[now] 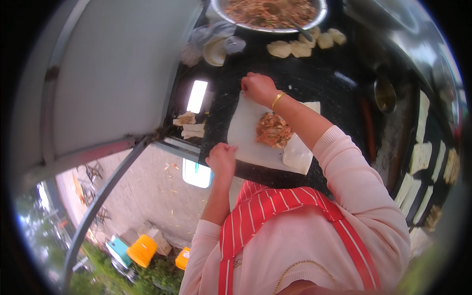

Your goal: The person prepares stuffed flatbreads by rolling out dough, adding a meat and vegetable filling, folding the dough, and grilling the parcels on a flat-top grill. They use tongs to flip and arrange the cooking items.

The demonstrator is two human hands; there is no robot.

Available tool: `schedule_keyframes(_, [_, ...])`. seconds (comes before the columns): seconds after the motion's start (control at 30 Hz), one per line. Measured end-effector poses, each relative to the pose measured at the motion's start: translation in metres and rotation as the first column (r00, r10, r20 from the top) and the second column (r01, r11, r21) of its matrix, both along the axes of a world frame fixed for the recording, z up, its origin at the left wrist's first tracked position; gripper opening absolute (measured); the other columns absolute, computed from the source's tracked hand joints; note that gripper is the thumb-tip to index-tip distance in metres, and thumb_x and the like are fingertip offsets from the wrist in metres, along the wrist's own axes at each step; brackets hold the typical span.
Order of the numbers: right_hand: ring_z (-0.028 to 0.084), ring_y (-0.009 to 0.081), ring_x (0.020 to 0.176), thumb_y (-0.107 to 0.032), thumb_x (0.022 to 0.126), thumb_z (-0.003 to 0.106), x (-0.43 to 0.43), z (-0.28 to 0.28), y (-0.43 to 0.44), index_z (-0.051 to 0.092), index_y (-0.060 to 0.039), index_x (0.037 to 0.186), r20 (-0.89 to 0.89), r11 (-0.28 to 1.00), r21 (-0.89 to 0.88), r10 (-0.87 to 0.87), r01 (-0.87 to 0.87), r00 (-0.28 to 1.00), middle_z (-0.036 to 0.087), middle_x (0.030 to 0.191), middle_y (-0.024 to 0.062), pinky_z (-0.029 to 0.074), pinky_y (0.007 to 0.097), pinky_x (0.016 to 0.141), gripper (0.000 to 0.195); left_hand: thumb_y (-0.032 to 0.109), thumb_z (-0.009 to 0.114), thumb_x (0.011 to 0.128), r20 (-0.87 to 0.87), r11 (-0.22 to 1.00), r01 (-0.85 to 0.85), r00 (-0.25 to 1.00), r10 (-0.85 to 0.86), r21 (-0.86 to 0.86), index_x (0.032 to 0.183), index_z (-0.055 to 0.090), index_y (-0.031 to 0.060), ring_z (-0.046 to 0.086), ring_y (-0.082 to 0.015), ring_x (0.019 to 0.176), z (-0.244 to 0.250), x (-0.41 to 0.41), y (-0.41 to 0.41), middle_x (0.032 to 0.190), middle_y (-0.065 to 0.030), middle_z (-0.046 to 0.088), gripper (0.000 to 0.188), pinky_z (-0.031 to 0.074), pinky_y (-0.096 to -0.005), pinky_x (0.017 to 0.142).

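Observation:
A thin sheet of pale dough lies spread on the black worktop. On its middle sits a patch of reddish minced filling, partly covered by my right forearm. My right hand pinches the far left corner of the sheet between closed fingers. The near left corner is at the fingertips of my left hand, its thumb and fingers closed on the edge. At the right, a flap of the dough lies beside the filling.
A large metal bowl of minced filling with a spoon handle stands at the far side. Dough lumps lie before it. On the right are a rolling pin, a metal cup and a griddle bearing several flat dough pieces.

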State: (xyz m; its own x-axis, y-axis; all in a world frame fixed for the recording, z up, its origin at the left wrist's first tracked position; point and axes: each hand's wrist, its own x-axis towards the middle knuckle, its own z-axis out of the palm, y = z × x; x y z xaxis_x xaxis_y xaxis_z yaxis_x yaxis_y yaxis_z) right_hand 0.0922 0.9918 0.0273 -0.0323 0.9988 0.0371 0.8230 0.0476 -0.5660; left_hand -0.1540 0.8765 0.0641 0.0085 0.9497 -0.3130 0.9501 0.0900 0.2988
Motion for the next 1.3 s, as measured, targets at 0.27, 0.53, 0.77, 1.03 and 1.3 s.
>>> schedule_keyframes(0.27, [0.067, 0.0368, 0.089, -0.012, 0.080, 0.062, -0.014, 0.022, 0.000, 0.065, -0.0060, 0.086, -0.038, 0.983, -0.112, 0.139, -0.142, 0.990, 0.069, 0.091, 0.0163, 0.053, 0.0475, 0.075, 0.009, 0.025, 0.076, 0.082, 0.127, 0.987, -0.157, 0.980, 0.152, 0.028, 0.103, 0.060, 0.0032, 0.069, -0.0348, 0.084, -0.002, 0.015, -0.001, 0.083, -0.0143, 0.070, 0.034, 0.052, -0.0429, 0.076])
schedule_keyframes(0.53, [0.065, 0.0303, 0.083, -0.010, 0.080, 0.067, 0.021, 0.073, -0.033, 0.067, -0.0068, 0.085, -0.360, 0.908, -0.041, 0.375, -0.416, 0.854, 0.067, 0.089, 0.0087, 0.051, 0.0392, 0.076, 0.006, 0.016, 0.081, 0.074, 0.116, 0.865, 0.036, 0.987, -0.108, 0.500, 0.103, 0.061, 0.0057, 0.062, -0.0310, 0.092, 0.000, 0.021, 0.008, 0.100, -0.0114, 0.061, 0.036, 0.051, -0.0399, 0.083])
schedule_keyframes(0.77, [0.063, 0.0149, 0.081, -0.001, 0.084, 0.067, 0.055, 0.070, -0.048, 0.065, -0.0022, 0.087, -0.626, 0.961, -0.122, 0.119, -0.247, 0.771, 0.065, 0.086, 0.0052, 0.051, 0.0292, 0.077, 0.004, 0.010, 0.075, 0.078, 0.333, 0.970, 0.091, 0.929, -0.164, 0.224, 0.092, 0.064, 0.0084, 0.063, -0.0285, 0.090, -0.006, 0.008, -0.005, 0.090, -0.0079, 0.063, 0.018, 0.049, -0.0409, 0.081])
schedule_keyframes(1.03, [0.062, 0.0138, 0.085, -0.002, 0.083, 0.069, 0.082, 0.033, -0.068, 0.065, -0.0020, 0.088, -0.675, 0.981, -0.162, -0.030, -0.108, 0.737, 0.066, 0.091, 0.0036, 0.051, 0.0299, 0.081, 0.007, 0.006, 0.071, 0.083, 0.556, 0.838, 0.424, 0.627, -0.545, 0.344, 0.091, 0.065, 0.0050, 0.064, -0.0285, 0.076, 0.035, 0.067, -0.046, 0.087, -0.0111, 0.064, 0.011, 0.053, -0.0359, 0.069])
schedule_keyframes(1.3, [0.062, 0.0258, 0.097, 0.004, 0.079, 0.068, 0.120, 0.025, -0.129, 0.062, -0.0033, 0.083, -0.419, 0.990, 0.064, 0.142, -0.127, 0.897, 0.065, 0.099, 0.0084, 0.052, 0.0340, 0.085, 0.010, 0.006, 0.060, 0.086, 0.548, 0.746, 0.645, 0.570, -0.613, 0.164, 0.094, 0.060, 0.0057, 0.061, -0.0333, 0.090, -0.002, 0.092, -0.067, 0.092, -0.0123, 0.061, 0.008, 0.050, -0.0425, 0.078])
